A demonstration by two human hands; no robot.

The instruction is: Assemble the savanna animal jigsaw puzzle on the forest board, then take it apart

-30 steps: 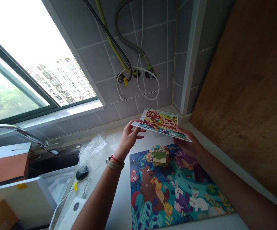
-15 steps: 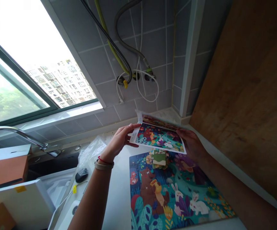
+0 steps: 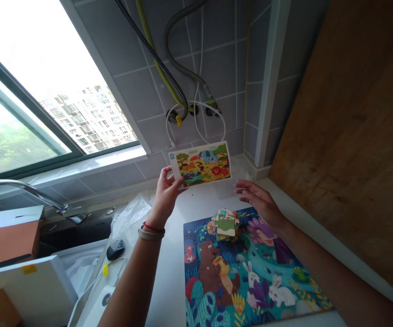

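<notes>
My left hand pinches the lower left corner of a picture card, thumb on its front. The card is tilted up above the counter and shows a yellow scene with a lion, an elephant and trees. To the right of the card, my right hand is open with its fingers apart, touching nothing. Below the hands lies an assembled forest jigsaw puzzle with a bear, rabbits and a peacock. A small stack of loose puzzle pieces rests on its upper part.
Left of the puzzle are a crumpled clear plastic bag, a black computer mouse and a white power strip. A sink with a chrome faucet and boxes stands further left. A wooden panel borders the right.
The card has swung upward and now shows the yellow animal scene in place of the forest picture. My right hand has let go of it and opened.
</notes>
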